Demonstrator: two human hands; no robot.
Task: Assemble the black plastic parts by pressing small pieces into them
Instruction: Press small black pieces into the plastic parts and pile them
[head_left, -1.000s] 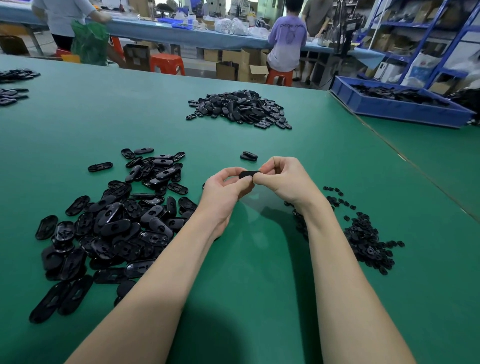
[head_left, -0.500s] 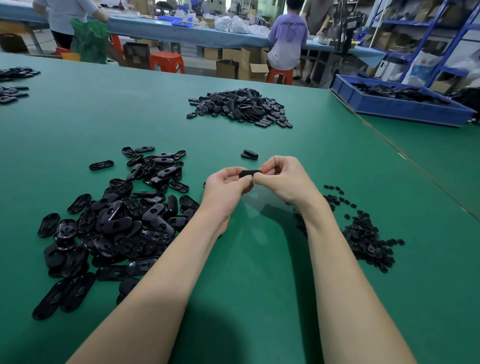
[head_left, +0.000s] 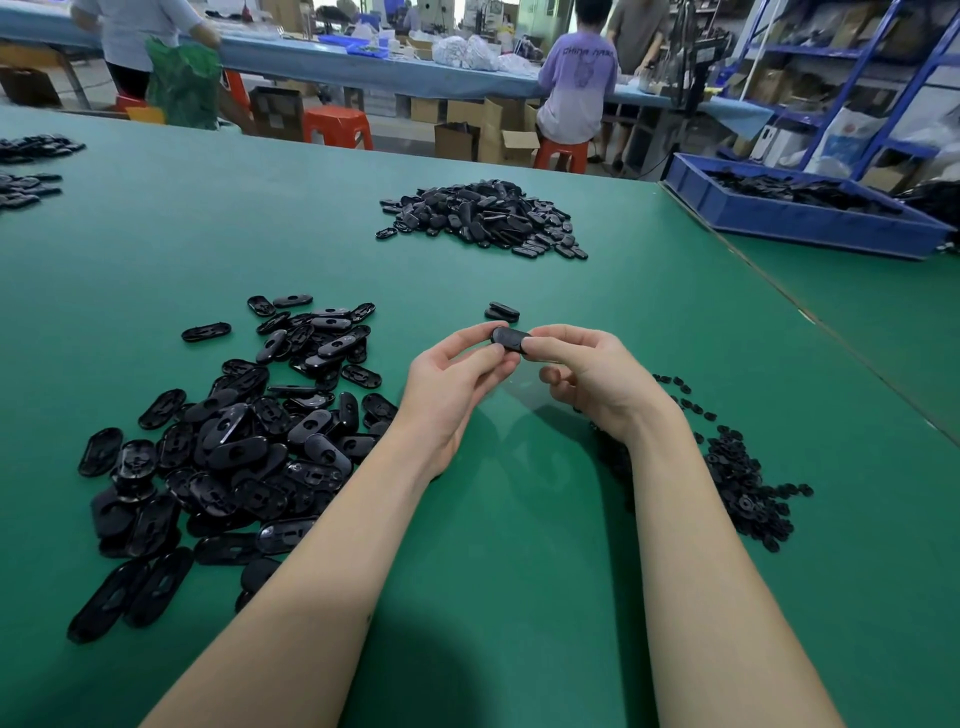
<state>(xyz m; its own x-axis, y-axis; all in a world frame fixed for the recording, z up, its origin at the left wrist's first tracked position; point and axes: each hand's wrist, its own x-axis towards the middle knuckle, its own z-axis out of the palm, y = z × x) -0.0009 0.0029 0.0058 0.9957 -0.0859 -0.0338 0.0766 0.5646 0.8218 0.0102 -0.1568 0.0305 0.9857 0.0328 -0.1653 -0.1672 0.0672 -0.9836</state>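
Note:
A black oval plastic part (head_left: 510, 339) is held above the green table (head_left: 519, 545) between both hands. My left hand (head_left: 452, 384) pinches its left end and my right hand (head_left: 587, 374) pinches its right end with thumb and forefinger. A large heap of black oval parts (head_left: 234, 447) lies to the left of my left arm. A spread of small black pieces (head_left: 737, 478) lies to the right of my right arm. Whether a small piece sits in the held part is hidden by my fingers.
Two stacked oval parts (head_left: 502, 312) lie just beyond my hands. Farther back is another pile of black parts (head_left: 483, 218). A blue bin (head_left: 800, 213) with black parts stands at the back right. More parts (head_left: 26, 166) lie at the far left. People work at a distant bench.
The held part has turned so its broad top face shows more. My right fingers have uncurled and spread a little; both hands stay at the same spot.

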